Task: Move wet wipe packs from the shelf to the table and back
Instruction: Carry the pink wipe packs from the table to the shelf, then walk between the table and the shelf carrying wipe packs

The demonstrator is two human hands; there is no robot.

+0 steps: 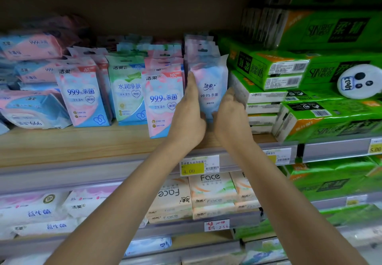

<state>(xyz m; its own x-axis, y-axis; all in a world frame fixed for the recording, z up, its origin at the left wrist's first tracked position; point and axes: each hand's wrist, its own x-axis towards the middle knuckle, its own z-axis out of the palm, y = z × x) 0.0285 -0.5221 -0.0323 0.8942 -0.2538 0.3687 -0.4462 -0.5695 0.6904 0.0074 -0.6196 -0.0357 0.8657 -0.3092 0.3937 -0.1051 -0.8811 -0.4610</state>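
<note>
**Head view, sole entry.**

- Item: wet wipe pack, pink and blue, upright. It stands at the front of its row on the wooden shelf, between another pink wipe pack and the green tissue bundles.
- Left hand: fingers run up the pack's left edge with the thumb on its lower front, gripping it.
- Right hand: clasps the pack's right edge in the same way.
- Whether the pack's base touches the shelf is hidden by the hands.
- Neighbouring stock: a green wipe pack, with "Face" tissue packs on the tier below.
- Tabletop: not in view.
- Progress, as a judgement: a transfer is in hand at the shelf end. Whether this pack is being lifted out or set back cannot be told, so the count done and the count left are both unknown.
</note>
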